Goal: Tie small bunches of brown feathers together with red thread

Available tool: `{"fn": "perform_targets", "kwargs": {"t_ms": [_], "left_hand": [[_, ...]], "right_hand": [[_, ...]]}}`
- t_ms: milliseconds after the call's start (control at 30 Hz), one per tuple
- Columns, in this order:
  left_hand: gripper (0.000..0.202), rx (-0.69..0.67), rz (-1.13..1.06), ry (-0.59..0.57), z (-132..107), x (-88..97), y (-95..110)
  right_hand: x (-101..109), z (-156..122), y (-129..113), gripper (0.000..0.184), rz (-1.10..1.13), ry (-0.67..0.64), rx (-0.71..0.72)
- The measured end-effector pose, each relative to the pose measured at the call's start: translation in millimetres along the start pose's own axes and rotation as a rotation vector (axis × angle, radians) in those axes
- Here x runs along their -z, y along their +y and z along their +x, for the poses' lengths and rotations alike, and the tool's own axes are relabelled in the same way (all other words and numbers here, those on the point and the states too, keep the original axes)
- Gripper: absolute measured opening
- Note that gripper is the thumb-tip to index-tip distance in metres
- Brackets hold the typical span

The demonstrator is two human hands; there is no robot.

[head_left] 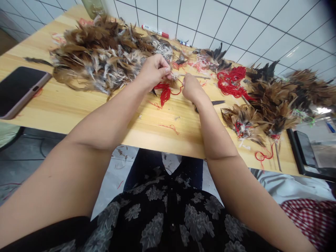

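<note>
My left hand [154, 71] is closed in a pinch on small feathers and the end of a thin stick [195, 77] above the wooden table [86, 115]. My right hand [191, 89] is closed too, gripping the stick and a red thread [165, 91] that loops down between both hands. A big heap of brown and white feathers [105, 52] lies just left of my left hand. Scissors [217, 102] lie on the table right of my right hand, partly hidden by my wrist.
A phone [19, 90] lies at the table's left edge. A tangle of red thread [232, 82] and finished feather bundles [273, 105] lie to the right. A red-capped marker [155, 31] rests at the back edge. A dark tablet [306, 150] sits at the far right.
</note>
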State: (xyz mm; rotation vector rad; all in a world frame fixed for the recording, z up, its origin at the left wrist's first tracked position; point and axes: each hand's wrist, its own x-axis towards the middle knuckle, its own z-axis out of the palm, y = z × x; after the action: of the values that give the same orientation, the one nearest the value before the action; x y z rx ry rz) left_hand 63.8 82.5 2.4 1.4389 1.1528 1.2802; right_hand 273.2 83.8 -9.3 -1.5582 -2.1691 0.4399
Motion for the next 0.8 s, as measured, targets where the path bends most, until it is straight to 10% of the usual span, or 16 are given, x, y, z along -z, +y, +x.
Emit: {"fn": "perform_targets", "kwargs": {"t_ms": [233, 800], "left_hand": [[0.05, 0.034, 0.078, -0.01, -4.2, 3.9, 3.6], [0.043, 0.087, -0.211, -0.161, -19.4, 3.7, 17.5]], "right_hand": [[20.0, -11.7, -42.9, 0.033, -0.067, -0.095, -0.202], [33.2, -16.6, -33.5, 0.032, 0.118, -0.073, -0.028]]}}
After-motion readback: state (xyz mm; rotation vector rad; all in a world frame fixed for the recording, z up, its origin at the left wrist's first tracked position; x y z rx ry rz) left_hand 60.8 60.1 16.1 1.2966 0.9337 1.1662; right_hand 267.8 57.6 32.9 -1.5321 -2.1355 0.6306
